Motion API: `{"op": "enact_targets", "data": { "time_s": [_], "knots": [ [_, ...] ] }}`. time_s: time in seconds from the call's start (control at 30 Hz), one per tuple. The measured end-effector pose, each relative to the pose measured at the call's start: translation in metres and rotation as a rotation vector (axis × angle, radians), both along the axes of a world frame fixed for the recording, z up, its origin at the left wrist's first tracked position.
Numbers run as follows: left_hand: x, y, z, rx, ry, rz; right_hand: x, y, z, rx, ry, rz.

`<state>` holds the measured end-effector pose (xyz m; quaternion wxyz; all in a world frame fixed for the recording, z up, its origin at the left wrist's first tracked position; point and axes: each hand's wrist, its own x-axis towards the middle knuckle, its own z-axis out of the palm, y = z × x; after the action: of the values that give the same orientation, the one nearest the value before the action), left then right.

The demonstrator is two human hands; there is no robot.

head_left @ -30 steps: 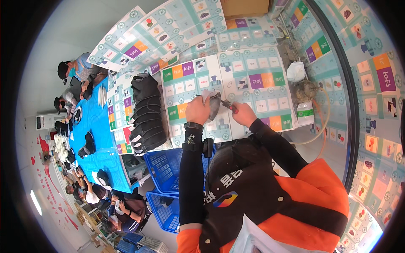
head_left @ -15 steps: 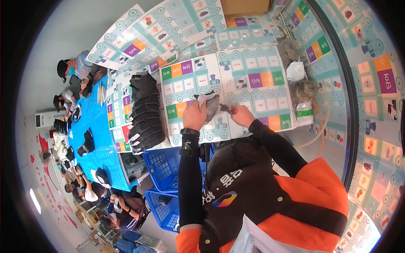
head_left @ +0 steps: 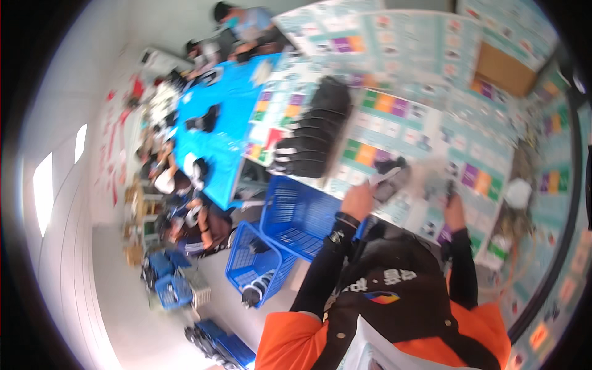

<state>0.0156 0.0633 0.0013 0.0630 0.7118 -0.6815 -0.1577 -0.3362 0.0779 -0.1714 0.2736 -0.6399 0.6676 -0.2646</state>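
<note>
My left hand [head_left: 359,202] is closed on the near edge of a grey-and-black fabric piece [head_left: 392,180] with a pale strip. It holds the piece over the patterned tabletop [head_left: 394,127]. My right hand [head_left: 455,214] is to the right, apart from the fabric, with its fingers wrapped round a small dark hand tool [head_left: 450,189]. Motion blur hides the tool's exact kind. A long stack of black fabric pieces [head_left: 314,132] with thin light lines lies left of my left hand.
Blue plastic baskets [head_left: 296,213] stand below the table's near edge; one [head_left: 271,277] has dark pieces inside. A blue-covered table [head_left: 225,139] with dark items stretches left, with several people beside it. A cardboard box [head_left: 502,69] sits at the back right.
The whole view has swung, so the table now appears farther right and more baskets show. My right hand with the tool has moved away from the fabric piece, which my left hand still holds.
</note>
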Motion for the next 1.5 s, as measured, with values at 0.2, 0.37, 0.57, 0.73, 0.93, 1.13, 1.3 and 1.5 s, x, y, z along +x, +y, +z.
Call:
{"op": "enact_targets", "data": {
  "time_s": [0.2,0.37,0.57,0.73,0.93,1.13,1.3,1.5],
  "knots": [
    [0.224,0.045,0.027,-0.282,-0.154,0.282,-0.066,0.005,-0.011,0.107,0.244,-0.109],
    [0.397,0.016,0.147,-1.135,0.902,0.594,-0.046,-0.015,0.034,-0.043,0.144,-0.029],
    [0.313,-0.026,0.042,-0.734,0.020,0.367,-0.015,-0.007,0.078,-0.069,0.162,-0.032],
    [0.271,-0.005,-0.079,-0.382,-0.289,0.026,0.007,0.004,0.112,0.000,0.177,0.013],
    [0.284,0.000,-0.148,-0.348,-0.164,0.113,0.021,0.014,0.133,-0.006,0.165,-0.005],
    [0.289,-0.020,-0.180,0.053,1.518,1.117,0.098,-0.013,0.135,-0.013,0.021,0.269],
    [0.305,-0.001,-0.198,-0.059,1.500,1.079,0.304,-0.061,0.154,0.050,-0.031,0.716],
    [0.287,-0.003,-0.187,-0.043,1.648,1.042,0.482,-0.093,0.108,-0.283,0.218,0.772]
  ]
}}
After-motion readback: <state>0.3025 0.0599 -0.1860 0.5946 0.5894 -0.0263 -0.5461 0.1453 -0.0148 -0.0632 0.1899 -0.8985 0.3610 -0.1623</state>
